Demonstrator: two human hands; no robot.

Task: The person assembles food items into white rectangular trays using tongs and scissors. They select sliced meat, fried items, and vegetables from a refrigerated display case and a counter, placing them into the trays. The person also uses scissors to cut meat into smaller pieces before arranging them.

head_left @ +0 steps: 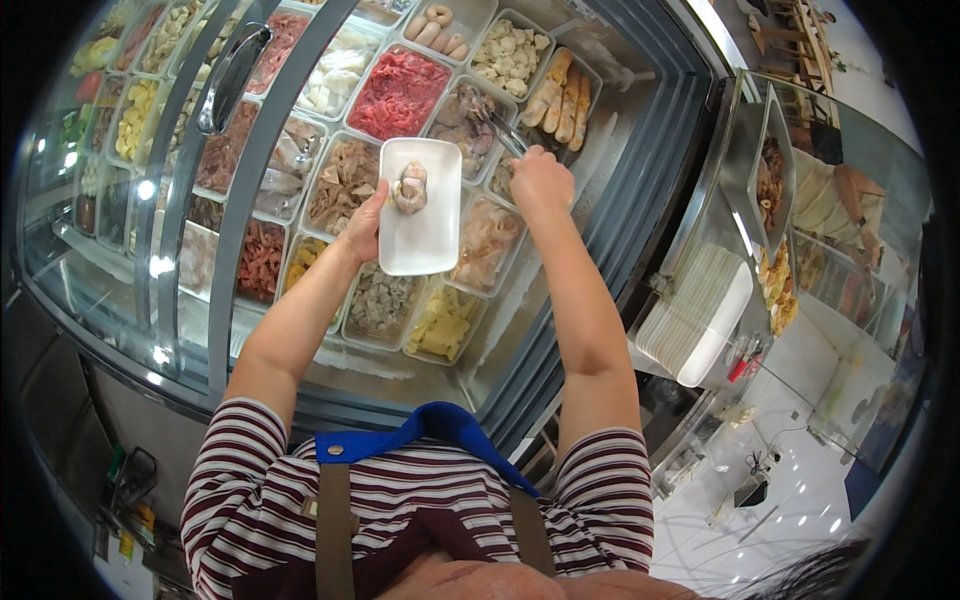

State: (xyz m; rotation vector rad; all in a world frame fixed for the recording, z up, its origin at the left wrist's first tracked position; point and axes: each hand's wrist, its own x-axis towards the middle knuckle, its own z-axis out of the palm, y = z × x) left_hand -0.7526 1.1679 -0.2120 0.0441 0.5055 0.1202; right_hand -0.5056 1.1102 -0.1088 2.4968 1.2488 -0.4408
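My left hand [366,226] grips the left edge of a white rectangular tray [424,243], with the thumb along its rim. On the tray rests a small grey-and-pinkish piece of raw food [409,190], its kind unclear. In my closed right hand [542,183] are metal tongs [508,135], whose tips reach into a tub of greyish-purple raw pieces [458,124]. Whether the tips pinch anything is too small to tell. Red sliced meat [399,92] fills the tub just beyond the tray.
Rows of food tubs stand in the chilled case, including yellow slices [440,322] and long rolls [568,105]. Sliding glass doors with a metal handle [236,78] cover the left side. White trays [692,310] are stacked at right, near glass-fronted shelving.
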